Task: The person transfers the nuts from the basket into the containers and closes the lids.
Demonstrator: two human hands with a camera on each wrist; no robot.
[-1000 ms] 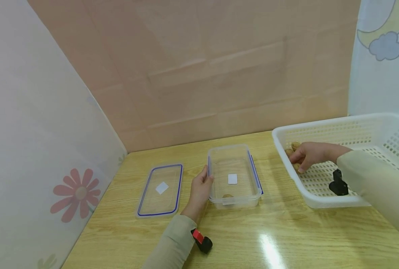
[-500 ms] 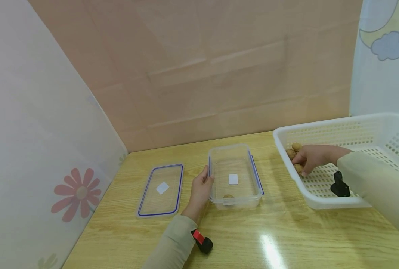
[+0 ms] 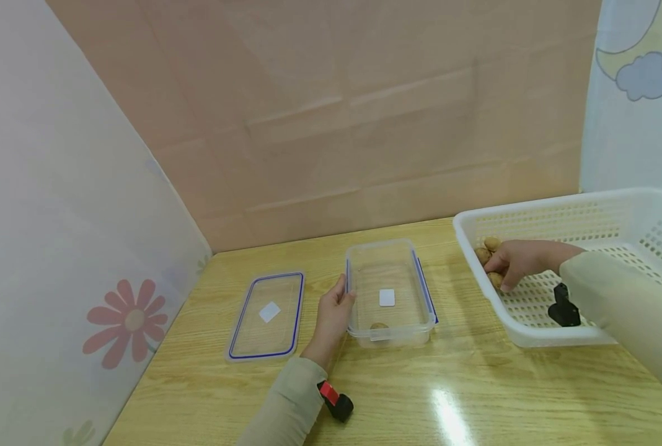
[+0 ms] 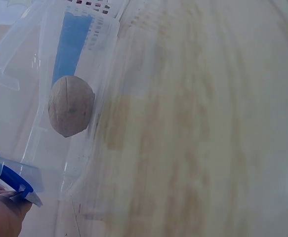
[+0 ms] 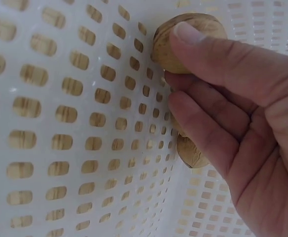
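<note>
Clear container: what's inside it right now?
One walnut lies in the clear container near its front wall, plus a white label on the bottom. Nothing else shows.

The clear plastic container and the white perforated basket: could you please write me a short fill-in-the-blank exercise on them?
1. The clear plastic container holds ____ walnut.
2. The left hand holds the container's ____ wall.
3. The right hand reaches for walnuts inside the white perforated ____.
4. The blue-rimmed clear lid lies on the wooden ____.

Missing words: one; left; basket; table
</note>
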